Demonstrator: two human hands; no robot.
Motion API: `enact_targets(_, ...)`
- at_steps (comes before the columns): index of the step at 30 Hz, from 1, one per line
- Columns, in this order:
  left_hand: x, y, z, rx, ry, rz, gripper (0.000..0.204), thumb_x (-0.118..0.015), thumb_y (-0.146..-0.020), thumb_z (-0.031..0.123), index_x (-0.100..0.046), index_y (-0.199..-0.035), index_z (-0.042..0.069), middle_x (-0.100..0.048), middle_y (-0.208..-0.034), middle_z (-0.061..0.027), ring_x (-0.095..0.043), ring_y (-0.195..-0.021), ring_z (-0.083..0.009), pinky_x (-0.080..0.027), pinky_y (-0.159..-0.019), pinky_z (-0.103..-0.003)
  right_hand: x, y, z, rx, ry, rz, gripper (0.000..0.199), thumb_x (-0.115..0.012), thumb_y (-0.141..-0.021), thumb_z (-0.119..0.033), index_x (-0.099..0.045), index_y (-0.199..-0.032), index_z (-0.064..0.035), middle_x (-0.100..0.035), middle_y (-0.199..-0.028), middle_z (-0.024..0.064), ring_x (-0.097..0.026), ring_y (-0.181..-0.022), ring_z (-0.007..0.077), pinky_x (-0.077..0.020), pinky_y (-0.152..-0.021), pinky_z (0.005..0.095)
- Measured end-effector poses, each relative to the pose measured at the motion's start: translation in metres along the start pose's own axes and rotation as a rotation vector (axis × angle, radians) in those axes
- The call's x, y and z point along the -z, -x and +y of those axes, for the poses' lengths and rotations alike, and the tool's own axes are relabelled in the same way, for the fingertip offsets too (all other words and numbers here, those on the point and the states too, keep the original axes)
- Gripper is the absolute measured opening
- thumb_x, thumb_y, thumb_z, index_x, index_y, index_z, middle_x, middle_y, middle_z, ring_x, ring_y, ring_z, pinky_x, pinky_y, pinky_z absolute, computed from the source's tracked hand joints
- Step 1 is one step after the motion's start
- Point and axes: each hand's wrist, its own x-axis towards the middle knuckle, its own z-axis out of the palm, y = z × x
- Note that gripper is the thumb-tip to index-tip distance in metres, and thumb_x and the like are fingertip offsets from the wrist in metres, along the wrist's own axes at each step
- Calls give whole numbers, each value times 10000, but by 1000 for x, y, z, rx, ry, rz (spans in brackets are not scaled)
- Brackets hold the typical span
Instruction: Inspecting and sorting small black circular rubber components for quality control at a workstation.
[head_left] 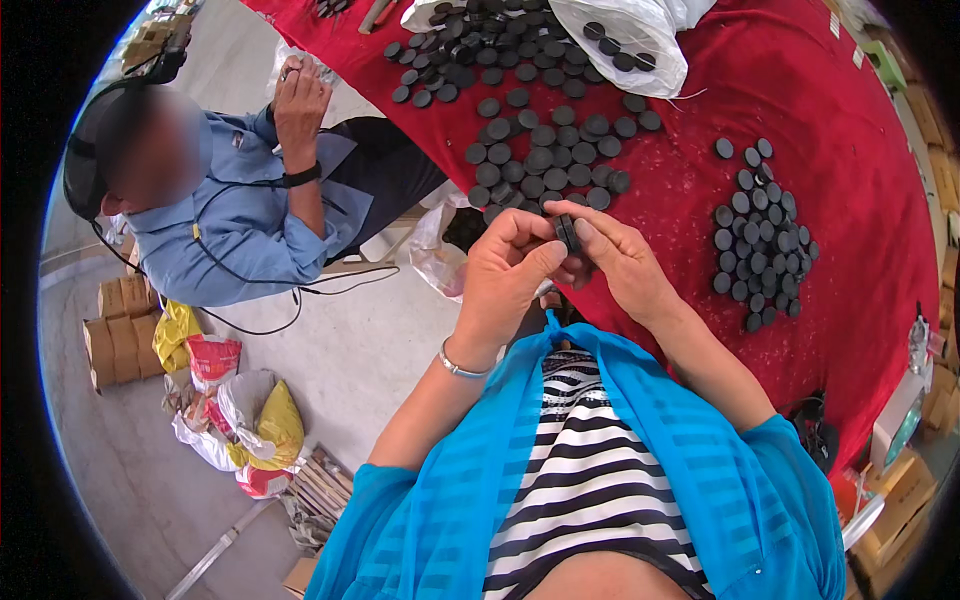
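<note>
A small black round disc [567,234], cap-like with a ridged edge, is held up on its side near the table's front edge. My left hand [507,268] pinches it from the left with bent fingers. From the other side my right hand [626,262] grips it between thumb and fingers. Whether it is one piece or two pressed together, I cannot tell. Just beyond my hands spreads a loose heap of similar discs [541,158]. A second heap of discs [760,245] lies to the right of my right hand.
Red cloth [860,180] covers the table. A white sack [645,45] with discs at its mouth lies at the far side. On the left sits a co-worker [250,225] in a blue shirt, hands raised. Filled bags [240,410] and cardboard boxes [125,345] stand on the floor.
</note>
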Motion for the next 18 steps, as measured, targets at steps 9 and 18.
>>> enact_targets(9, -11, 4, 15, 24, -178, 30, 188, -557, -887, 7, -507, -1061, -43, -642, -922, -144, -681, -781, -182, -597, -698, -307, 0, 2, 6, -1, 29, 20, 363, -461, -1018, -267, -552, -1286, -40, -635, -990, 27, -591, -806, 80, -495, -673, 217)
enact_targets(18, 4, 3, 2, 81, 81, 176, 150, -499, -939, 76, -504, -1069, 2, -652, -969, -154, -696, -820, -234, -593, -731, -328, -7, 12, 0, 524, 666, 141, 428, -570, -932, -180, -506, -1334, -48, -625, -972, 125, -632, -848, 242, -506, -718, 322)
